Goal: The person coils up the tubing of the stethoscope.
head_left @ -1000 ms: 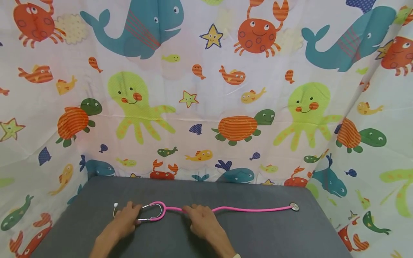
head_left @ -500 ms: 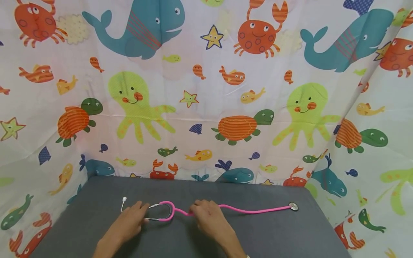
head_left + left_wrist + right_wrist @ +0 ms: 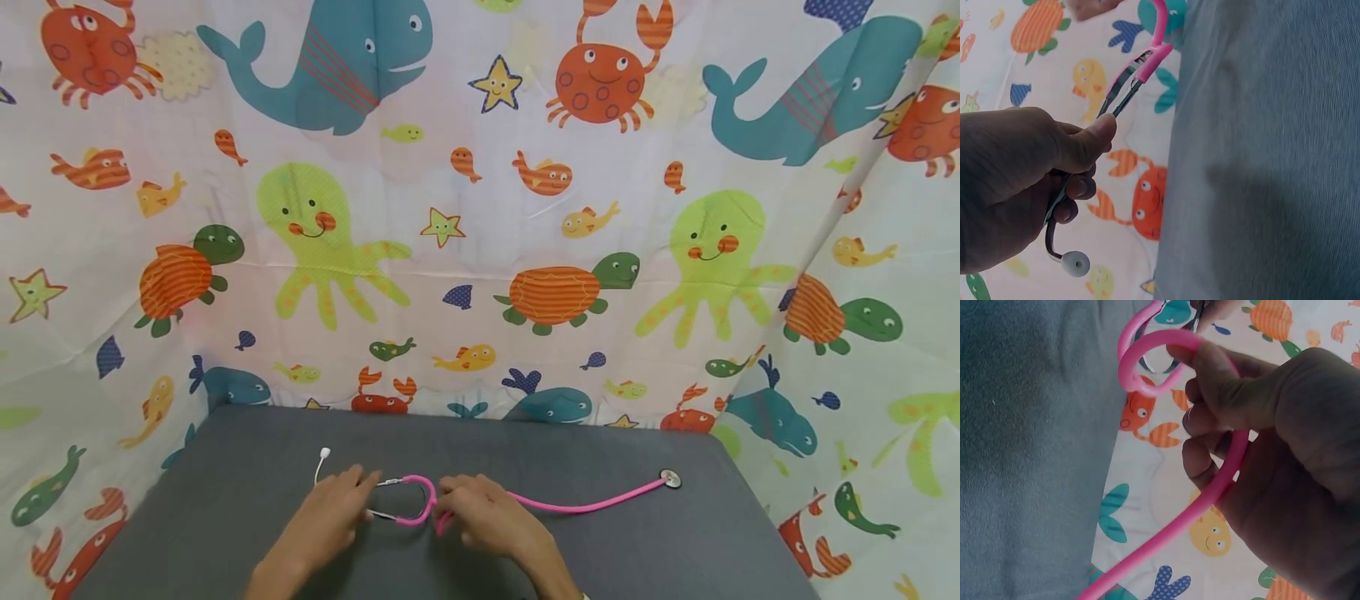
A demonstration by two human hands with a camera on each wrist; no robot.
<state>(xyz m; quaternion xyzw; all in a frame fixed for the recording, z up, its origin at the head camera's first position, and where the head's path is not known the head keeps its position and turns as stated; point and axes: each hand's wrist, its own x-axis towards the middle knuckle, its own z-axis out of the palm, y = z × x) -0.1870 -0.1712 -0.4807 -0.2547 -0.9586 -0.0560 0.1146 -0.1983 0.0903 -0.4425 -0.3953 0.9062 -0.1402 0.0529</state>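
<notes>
A stethoscope with pink tubing (image 3: 577, 507) stretches across the grey table, its round metal chest piece (image 3: 671, 478) at the right end. My left hand (image 3: 330, 512) grips the metal ear tubes; a white ear tip (image 3: 1075, 264) sticks out below the fingers in the left wrist view. My right hand (image 3: 491, 518) pinches the pink tube close to the Y-joint, between thumb and fingers. In the right wrist view the tube (image 3: 1166, 540) bends into a loop above the thumb and runs down past the palm. The second ear tip is hidden behind my left hand.
The grey tabletop (image 3: 637, 558) lies under the stethoscope. Behind it and at both sides hangs a white curtain (image 3: 480, 308) printed with sea animals, meeting the table's back edge.
Both hands hold the stethoscope as it shifts right at the ear-tube end. The right hand has drawn its tube toward the Y-joint, folding it, and the chest piece has slid slightly left.
</notes>
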